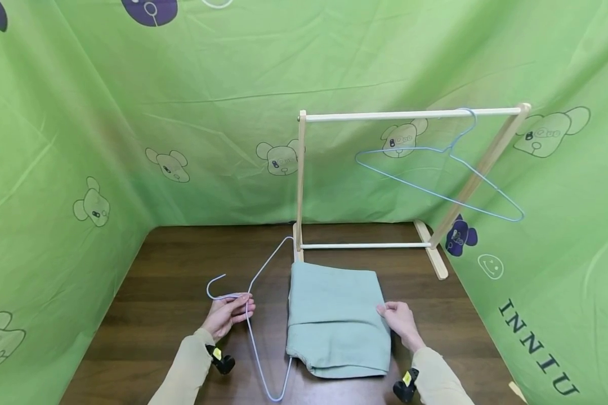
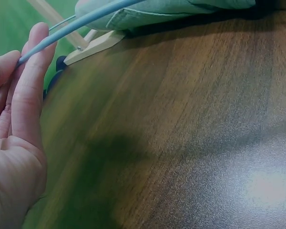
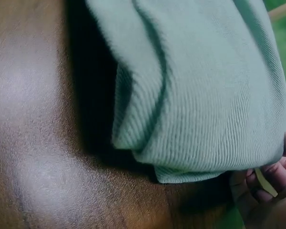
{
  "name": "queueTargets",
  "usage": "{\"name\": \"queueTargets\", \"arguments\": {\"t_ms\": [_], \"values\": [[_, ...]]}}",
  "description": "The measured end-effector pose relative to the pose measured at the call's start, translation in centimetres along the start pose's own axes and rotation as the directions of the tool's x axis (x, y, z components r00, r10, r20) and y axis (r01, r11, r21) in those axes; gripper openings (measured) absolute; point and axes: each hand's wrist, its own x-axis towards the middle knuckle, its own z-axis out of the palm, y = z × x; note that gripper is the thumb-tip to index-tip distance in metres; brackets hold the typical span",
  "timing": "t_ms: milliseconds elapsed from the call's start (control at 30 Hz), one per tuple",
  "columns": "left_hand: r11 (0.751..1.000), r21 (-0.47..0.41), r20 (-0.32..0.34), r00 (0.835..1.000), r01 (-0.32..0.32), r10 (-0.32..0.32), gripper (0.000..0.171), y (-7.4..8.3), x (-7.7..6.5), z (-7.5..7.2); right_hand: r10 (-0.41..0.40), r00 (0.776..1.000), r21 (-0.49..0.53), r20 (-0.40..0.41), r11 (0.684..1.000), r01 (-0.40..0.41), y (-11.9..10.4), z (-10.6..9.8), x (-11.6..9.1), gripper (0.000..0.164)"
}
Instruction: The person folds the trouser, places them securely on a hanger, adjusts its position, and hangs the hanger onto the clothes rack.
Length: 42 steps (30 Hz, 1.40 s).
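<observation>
In the head view, my left hand (image 1: 225,316) pinches a light-blue wire hanger (image 1: 276,400) at its neck, between thumb and fingers. The hook points left, and the hanger's right part disappears at a folded pale-green ribbed garment (image 1: 336,315). How far it reaches in or under the cloth is hidden. My right hand (image 1: 401,323) grips the garment's right edge, thumb on top. The left wrist view shows the hanger wire (image 2: 81,23) held between thumb and fingers. In the right wrist view, curled fingers (image 3: 276,174) sit at the fold's edge, with a pale strip among them.
Behind the garment stands a wooden rack with a white top rail (image 1: 385,116) and a lower bar (image 1: 367,246). A second blue hanger (image 1: 451,149) hangs from the rail's right part. Green printed curtain (image 1: 208,129) surrounds the brown wooden table (image 1: 147,315).
</observation>
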Motion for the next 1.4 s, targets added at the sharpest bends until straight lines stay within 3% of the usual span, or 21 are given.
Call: {"name": "queueTargets", "arguments": {"t_ms": [300, 633, 967, 1400], "values": [[1.0, 0.0, -0.006, 1.0, -0.005, 0.005, 0.016, 0.9, -0.1, 0.7, -0.005, 1.0, -0.127, 0.014, 0.992, 0.007, -0.5, 0.0, 0.0, 0.022], [1.0, -0.006, 0.01, 1.0, -0.022, 0.022, 0.021, 1.5, -0.3, 1.1, -0.04, 0.999, -0.265, -0.026, 0.964, 0.031, -0.7, 0.0, 0.0, 0.021], [1.0, 0.006, 0.027, 0.999, -0.03, 0.029, 0.019, 1.8, -0.3, 1.4, -0.03, 0.999, -0.285, -0.026, 0.958, 0.021, -0.7, -0.1, 0.1, 0.022], [0.996, 0.044, 0.037, 0.996, -0.08, 0.078, 0.017, 3.6, -0.6, 3.4, -0.038, 0.998, -0.277, -0.04, 0.96, 0.026, -0.2, -0.1, 0.2, 0.022]]}}
